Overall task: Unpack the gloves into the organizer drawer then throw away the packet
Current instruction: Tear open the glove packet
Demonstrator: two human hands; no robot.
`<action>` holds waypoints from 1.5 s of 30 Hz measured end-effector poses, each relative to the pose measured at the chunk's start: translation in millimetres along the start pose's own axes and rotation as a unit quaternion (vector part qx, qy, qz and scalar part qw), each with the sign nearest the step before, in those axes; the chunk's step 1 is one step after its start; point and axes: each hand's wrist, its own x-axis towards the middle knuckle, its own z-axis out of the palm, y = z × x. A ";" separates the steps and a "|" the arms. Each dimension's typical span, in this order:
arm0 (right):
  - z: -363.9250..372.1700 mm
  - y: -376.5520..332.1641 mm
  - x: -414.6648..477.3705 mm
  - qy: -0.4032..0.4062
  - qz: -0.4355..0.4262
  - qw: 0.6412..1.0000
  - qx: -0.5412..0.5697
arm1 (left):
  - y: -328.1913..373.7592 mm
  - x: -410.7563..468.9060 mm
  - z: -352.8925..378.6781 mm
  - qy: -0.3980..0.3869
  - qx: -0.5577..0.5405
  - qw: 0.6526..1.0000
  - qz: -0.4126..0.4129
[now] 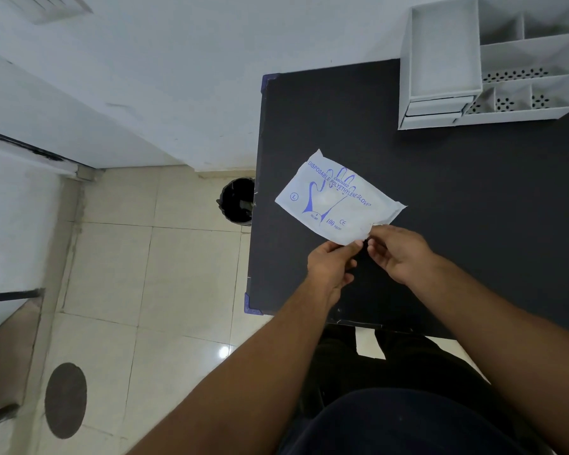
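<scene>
A white packet of disposable polyethylene gloves [334,198] with blue print is held just above the black table [440,192]. My left hand [330,264] pinches its near edge. My right hand [398,251] pinches the same edge right beside it, where the plastic looks torn a little. The white organizer [493,60] stands at the table's far right corner, with two shut drawers [437,110] stacked under its left tray. No loose gloves are visible.
A black bin [239,200] with a dark liner stands on the tiled floor just left of the table's left edge. A white wall runs behind the table. A dark round floor cover [65,400] lies at the lower left.
</scene>
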 end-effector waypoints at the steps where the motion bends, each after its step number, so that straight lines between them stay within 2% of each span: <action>1: 0.8 -0.6 -0.6 0.009 -0.005 1.000 0.002 | -0.5 1.5 -0.2 0.011 0.002 1.000 0.000; 5: 2.7 1.3 -2.0 0.065 -0.037 0.997 -0.014 | 0.4 4.5 -4.4 0.046 0.059 0.997 0.019; 8: 2.4 6.1 -2.6 0.095 -0.059 0.993 -0.033 | 5.8 1.8 -4.4 0.045 0.097 0.994 0.036; 14: -3.6 5.3 -5.7 0.015 -0.008 0.996 -0.089 | 11.1 -2.9 -14.8 -0.051 0.010 0.999 -0.011; 18: -5.2 2.5 -0.8 0.013 0.025 0.996 -0.080 | 13.0 -3.5 -19.7 -0.067 0.029 0.997 -0.025; 21: -4.2 4.3 1.7 0.017 0.026 0.994 -0.101 | 13.6 -4.8 -21.1 -0.072 0.101 0.992 -0.036; 24: -3.5 7.7 4.4 0.042 0.018 0.988 -0.149 | 11.9 -3.3 -21.9 -0.088 0.229 0.969 -0.027; 27: -2.9 9.3 7.3 0.067 0.012 0.982 -0.175 | 8.7 -1.0 -24.6 -0.097 0.292 0.951 -0.030; 29: -2.2 10.1 8.4 0.067 0.007 0.982 -0.178 | 5.7 -0.2 -27.5 -0.075 0.262 0.961 -0.036; 32: -0.2 10.9 7.5 0.053 -0.001 0.984 -0.169 | 2.7 2.5 -28.9 -0.018 0.118 0.992 -0.044; 34: 1.5 10.7 6.0 0.038 -0.003 0.986 -0.161 | 1.3 5.3 -27.5 0.033 0.043 0.998 -0.033; 37: 2.9 10.9 4.3 0.021 0.000 0.989 -0.144 | 2.1 7.4 -26.0 0.084 -0.002 0.996 -0.010; 39: 2.7 12.0 4.1 0.012 0.003 0.993 -0.118 | 2.8 8.5 -27.2 0.081 0.011 0.997 0.002; 45: 2.5 13.7 3.2 -0.021 -0.010 0.997 -0.080 | -1.7 1.6 -25.4 -0.018 0.062 0.998 0.008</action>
